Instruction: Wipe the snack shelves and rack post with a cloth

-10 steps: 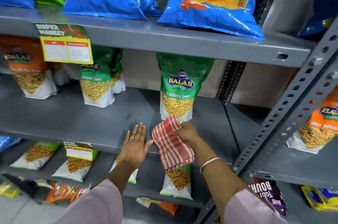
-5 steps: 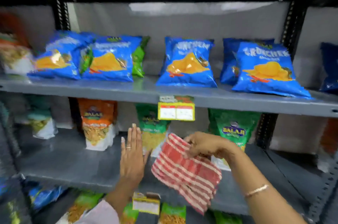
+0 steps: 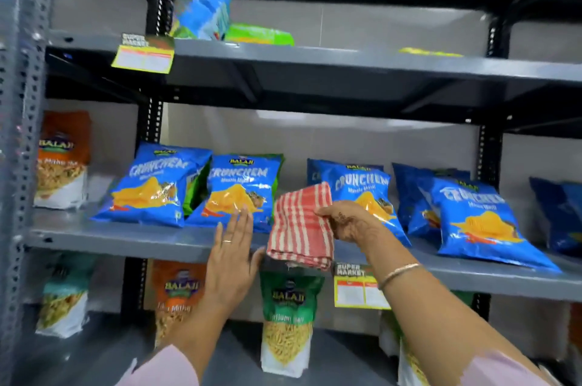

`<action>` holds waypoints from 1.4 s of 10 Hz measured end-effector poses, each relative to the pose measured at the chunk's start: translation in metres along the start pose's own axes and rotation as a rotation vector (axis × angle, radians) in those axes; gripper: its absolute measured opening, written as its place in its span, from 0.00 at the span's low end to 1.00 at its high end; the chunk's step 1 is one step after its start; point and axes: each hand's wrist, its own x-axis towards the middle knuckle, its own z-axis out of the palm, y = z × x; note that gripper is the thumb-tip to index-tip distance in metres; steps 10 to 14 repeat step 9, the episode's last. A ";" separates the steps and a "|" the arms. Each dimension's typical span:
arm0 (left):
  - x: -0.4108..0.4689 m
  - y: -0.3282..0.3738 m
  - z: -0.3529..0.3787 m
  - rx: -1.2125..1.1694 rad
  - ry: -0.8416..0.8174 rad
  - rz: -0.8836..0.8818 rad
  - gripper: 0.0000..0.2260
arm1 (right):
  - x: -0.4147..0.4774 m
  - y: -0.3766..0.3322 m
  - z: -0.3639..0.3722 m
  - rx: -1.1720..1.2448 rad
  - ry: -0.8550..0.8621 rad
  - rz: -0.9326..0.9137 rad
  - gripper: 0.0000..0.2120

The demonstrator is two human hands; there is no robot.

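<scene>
A folded red and white checked cloth (image 3: 300,226) hangs over the front edge of the grey middle shelf (image 3: 126,237), pinched at its right side by my right hand (image 3: 352,221). My left hand (image 3: 231,251) is flat and open just left of the cloth, its fingertips touching a blue chips bag (image 3: 239,193). A perforated grey rack post (image 3: 22,133) runs up the left edge of the view. Several blue chips bags lean along the middle shelf on both sides of the cloth.
Another shelf above (image 3: 346,62) holds a blue bag (image 3: 204,12) and green packets. Yellow price tags (image 3: 143,53) (image 3: 359,286) hang from the shelf edges. Green (image 3: 288,319) and orange (image 3: 179,294) snack packs stand on the shelf below.
The view has swung upward from the lower shelf to the chips shelf. Both hands have risen with the cloth, which now drapes on this shelf's front edge.
</scene>
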 end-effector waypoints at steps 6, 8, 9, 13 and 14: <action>0.004 -0.008 0.024 0.030 0.080 0.019 0.20 | 0.047 0.030 0.043 -1.419 0.098 -0.217 0.21; 0.004 -0.007 0.023 0.034 0.081 -0.011 0.26 | 0.050 0.037 0.046 -1.375 -0.023 -0.127 0.20; 0.010 -0.005 0.019 0.017 0.055 -0.017 0.35 | 0.040 0.026 0.039 -1.125 0.176 -0.270 0.22; 0.010 -0.005 0.019 0.017 0.055 -0.017 0.35 | 0.040 0.026 0.039 -1.125 0.176 -0.270 0.22; 0.010 -0.005 0.019 0.017 0.055 -0.017 0.35 | 0.040 0.026 0.039 -1.125 0.176 -0.270 0.22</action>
